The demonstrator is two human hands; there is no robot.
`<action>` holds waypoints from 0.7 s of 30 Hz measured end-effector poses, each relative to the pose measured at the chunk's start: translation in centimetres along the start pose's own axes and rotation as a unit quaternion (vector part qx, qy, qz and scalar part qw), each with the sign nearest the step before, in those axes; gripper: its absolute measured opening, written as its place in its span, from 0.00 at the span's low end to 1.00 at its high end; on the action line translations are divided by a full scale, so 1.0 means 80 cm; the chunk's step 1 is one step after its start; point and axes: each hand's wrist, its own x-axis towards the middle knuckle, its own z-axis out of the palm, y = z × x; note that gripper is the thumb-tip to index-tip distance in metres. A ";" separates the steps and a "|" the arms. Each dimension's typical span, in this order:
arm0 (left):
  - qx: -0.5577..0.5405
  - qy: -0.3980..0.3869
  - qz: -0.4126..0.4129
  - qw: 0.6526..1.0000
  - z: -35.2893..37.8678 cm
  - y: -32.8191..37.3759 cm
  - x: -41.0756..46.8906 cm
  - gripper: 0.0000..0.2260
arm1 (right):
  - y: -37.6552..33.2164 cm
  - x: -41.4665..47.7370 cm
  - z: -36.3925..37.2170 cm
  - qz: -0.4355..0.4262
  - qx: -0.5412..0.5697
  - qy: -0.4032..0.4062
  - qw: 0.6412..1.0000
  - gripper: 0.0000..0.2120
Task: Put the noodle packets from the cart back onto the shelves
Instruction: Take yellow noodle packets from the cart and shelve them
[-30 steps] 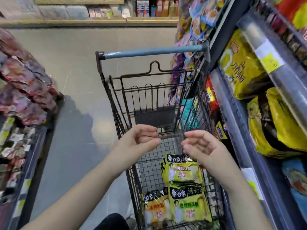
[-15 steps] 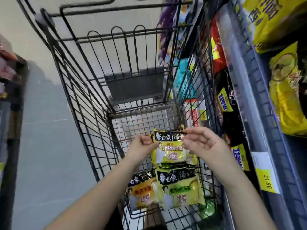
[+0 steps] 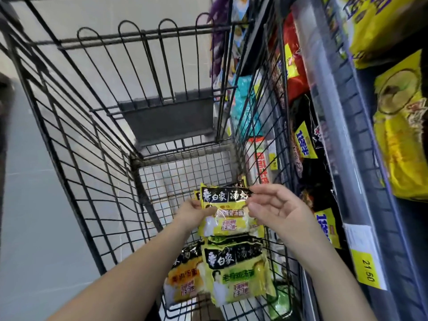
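A black wire shopping cart [image 3: 76,144] fills the view. In its basket lie several noodle packets. The top one is a yellow and black noodle packet [image 3: 228,213]. My left hand [image 3: 193,213] grips its left edge. My right hand [image 3: 274,206] pinches its top right corner. Below it lie a yellow-green packet [image 3: 236,274] and an orange packet [image 3: 185,276] to its left. The shelves [image 3: 361,172] stand on the right of the cart.
The right shelves hold large yellow noodle bags [image 3: 400,140], red bags [image 3: 294,66] and black bags [image 3: 308,144]. A yellow price tag [image 3: 366,267] hangs on the shelf rail. Grey aisle floor [image 3: 30,205] lies left of the cart.
Both hands went down into the cart and took hold of the top packet. The view dropped and closed in on the basket.
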 end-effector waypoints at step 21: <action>-0.054 -0.055 0.062 0.995 -0.029 0.036 -0.028 0.22 | 0.007 0.008 -0.009 0.008 -0.004 0.003 1.000 0.21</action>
